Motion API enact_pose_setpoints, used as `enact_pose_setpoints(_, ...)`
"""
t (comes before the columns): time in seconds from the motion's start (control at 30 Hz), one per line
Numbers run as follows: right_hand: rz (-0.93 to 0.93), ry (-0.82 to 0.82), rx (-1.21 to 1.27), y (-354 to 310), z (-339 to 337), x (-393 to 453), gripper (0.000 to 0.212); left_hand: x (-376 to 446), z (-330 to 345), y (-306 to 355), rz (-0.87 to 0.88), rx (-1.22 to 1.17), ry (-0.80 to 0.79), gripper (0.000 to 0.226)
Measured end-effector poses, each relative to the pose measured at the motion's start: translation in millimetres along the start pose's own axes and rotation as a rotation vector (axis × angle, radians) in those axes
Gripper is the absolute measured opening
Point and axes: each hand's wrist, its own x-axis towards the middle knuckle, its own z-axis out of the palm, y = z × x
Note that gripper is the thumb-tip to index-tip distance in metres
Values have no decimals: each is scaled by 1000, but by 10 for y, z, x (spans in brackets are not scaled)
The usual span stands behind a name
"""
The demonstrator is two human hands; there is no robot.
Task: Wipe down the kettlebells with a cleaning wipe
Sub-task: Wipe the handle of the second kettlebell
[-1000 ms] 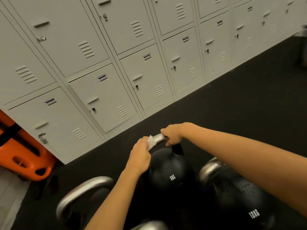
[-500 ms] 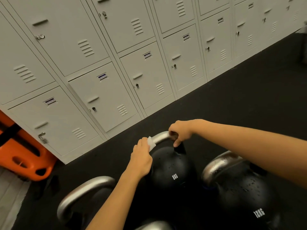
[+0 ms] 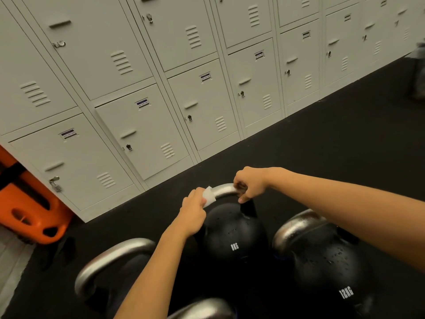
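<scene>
8kg kettlebell left of 12kg kettlebell; lockers behind.

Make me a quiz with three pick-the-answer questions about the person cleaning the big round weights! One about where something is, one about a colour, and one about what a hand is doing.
1. Where is the white wipe?
A. On the floor
B. On the metal handle of the 8KG kettlebell
C. On a locker door

2. What colour is the plastic thing at the left by the lockers?
A. Orange
B. Green
C. Blue

3. What is the right hand doing?
A. Hanging free with straight fingers
B. Pointing at the floor
C. Gripping the kettlebell handle

Answers:
1. B, the left hand presses the wipe against the left end of the handle.
2. A, it shows bright orange next to the pale lockers.
3. C, its fingers curl round the right end of the handle.
</scene>
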Motion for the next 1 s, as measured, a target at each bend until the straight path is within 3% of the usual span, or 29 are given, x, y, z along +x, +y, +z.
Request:
enact_pose_setpoints(0.27,25,-56,-62,-45,-43,2,60,-72,-58,-109,-71,-31,-67,15)
enact_pose_setpoints(0.57,23,-51,-77,-84,-36,80,60,-101,-85,-68,-127,-26,-73,18)
enact_pose_setpoints(0.67,26,-53,-63,-68,-32,103,59,-36,-42,73,-40,117,22,21)
enact_pose_setpoints(0.8,31,-56,-36,-47,-26,110,58,64,158,270,189,371,148,52)
enact_pose_setpoints(0.87,26,-47,-20,-24,-18,103,59,73,167,199,266,363,160,59)
enact_pose_setpoints(1.0,12,-49,14,19,-6,106,58,-19,48,-71,259,229,90,49)
